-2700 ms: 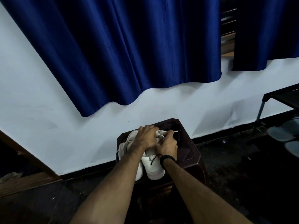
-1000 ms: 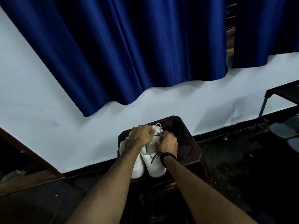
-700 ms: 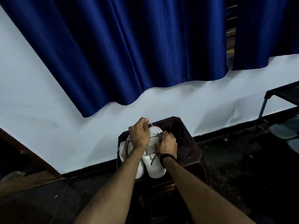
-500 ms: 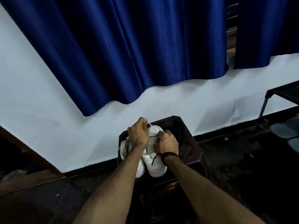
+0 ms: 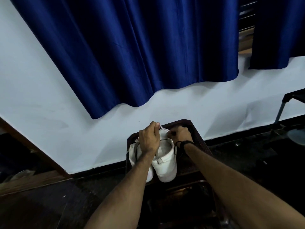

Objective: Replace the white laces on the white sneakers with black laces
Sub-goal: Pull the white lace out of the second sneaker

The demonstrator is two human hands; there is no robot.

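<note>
Two white sneakers stand side by side on a dark brown stool, heels toward me. My left hand is over the right sneaker and pinches a white lace end, pulling it up. My right hand, a black band on its wrist, holds the far top of the same shoe; what its fingers pinch is hidden. A thin dark lace crosses the shoe's tongue between my hands. The left sneaker is largely covered by my left forearm.
The stool stands against a white wall under a blue curtain. A black metal-legged table is at the right, with pale shoes on the dark floor beneath it. Wooden boards lie at the left.
My right hand has shifted away from me to the far top of the right sneaker, uncovering more of the shoe. My left hand stays raised, still pinching the white lace.
</note>
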